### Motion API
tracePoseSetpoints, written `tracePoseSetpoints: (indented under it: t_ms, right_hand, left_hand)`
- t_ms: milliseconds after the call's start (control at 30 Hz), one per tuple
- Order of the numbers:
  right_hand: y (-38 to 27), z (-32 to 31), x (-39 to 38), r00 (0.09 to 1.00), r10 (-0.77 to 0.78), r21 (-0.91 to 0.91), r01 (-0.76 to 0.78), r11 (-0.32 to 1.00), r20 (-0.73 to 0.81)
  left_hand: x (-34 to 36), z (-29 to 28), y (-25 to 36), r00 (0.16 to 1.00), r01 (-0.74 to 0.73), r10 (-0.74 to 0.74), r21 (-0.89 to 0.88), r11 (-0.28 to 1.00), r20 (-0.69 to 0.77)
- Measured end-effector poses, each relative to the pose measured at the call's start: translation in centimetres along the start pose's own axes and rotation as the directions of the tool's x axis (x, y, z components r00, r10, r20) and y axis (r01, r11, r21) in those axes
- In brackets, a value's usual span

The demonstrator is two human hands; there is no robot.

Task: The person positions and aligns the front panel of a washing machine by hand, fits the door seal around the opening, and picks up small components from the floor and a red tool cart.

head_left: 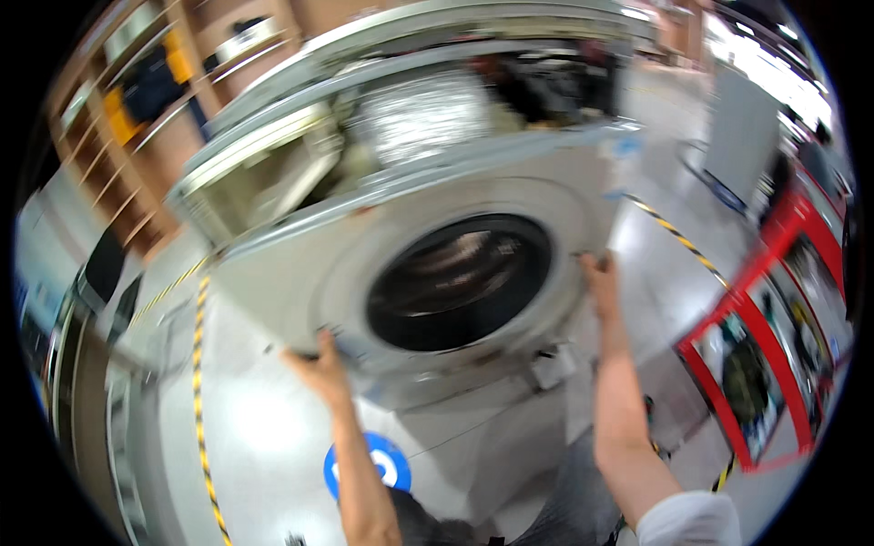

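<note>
While a white sleeve [692, 523] and grey-clad legs [583, 491] showed along the lower edge of the frame, two bare forearms reached up toward the middle. A round blue floor marker [399, 460] lay partly behind the left forearm. The left hand [319, 375], left of centre, had its thumb and fingers parted and pinched the lower left edge of a pale front panel [287, 273]. The right hand [600, 284], right of centre, pinched the panel's right edge; the fingertips of both were blurred. The panel filled the middle of the frame, tilted, its left side lower, with a round dark door [460, 282] in it.

Behind its top edge, in the upper middle, stood an open machine body [218, 182] with a silvery, wrinkled part [419, 114] inside. Yellow-and-black tape [199, 364] ran down the floor at left. A red-framed rack [772, 369] leaned into the right side of the frame. Farther off, wooden shelving [159, 209] stood at upper left and a grey board [742, 127] at upper right.
</note>
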State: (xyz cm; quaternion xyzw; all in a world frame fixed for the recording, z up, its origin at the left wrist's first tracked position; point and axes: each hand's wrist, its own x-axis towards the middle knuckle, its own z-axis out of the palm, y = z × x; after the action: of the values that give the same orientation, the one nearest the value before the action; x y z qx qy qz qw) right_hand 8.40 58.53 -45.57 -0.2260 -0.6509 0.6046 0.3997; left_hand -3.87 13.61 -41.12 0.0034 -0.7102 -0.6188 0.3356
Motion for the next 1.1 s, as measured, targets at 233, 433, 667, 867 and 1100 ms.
tracePoseSetpoints:
  t_ms: [233,433,667,867,1100]
  right_hand:
    - [-0.4,-0.2,-0.5,0.990,-0.142,-0.081,0.140,0.987,-0.019]
    - [-1.3,0.3,-0.6,0.992,-0.121,-0.073,0.119,0.990,-0.025]
    - [-0.6,0.0,0.0,0.997,-0.069,-0.094,0.066,0.993,-0.023]
    - [-1.2,0.9,-1.1,0.992,-0.123,0.015,0.123,0.992,-0.018]
    - [1.1,-0.3,0.3,0.994,-0.105,-0.091,0.106,0.990,0.008]
  left_hand:
    - [-0.5,-0.5,2.3,0.993,-0.109,0.107,-0.042,0.993,-0.038]
    - [-0.9,-0.4,1.7,0.997,-0.073,0.071,-0.046,0.996,-0.027]
    - [-0.8,-0.3,1.9,0.995,-0.090,0.088,-0.042,0.995,-0.048]
    - [-0.1,-0.6,1.9,0.987,-0.149,0.153,0.080,0.986,-0.050]
    - [-0.2,0.2,-0.8,0.997,-0.014,0.025,0.135,0.991,-0.079]
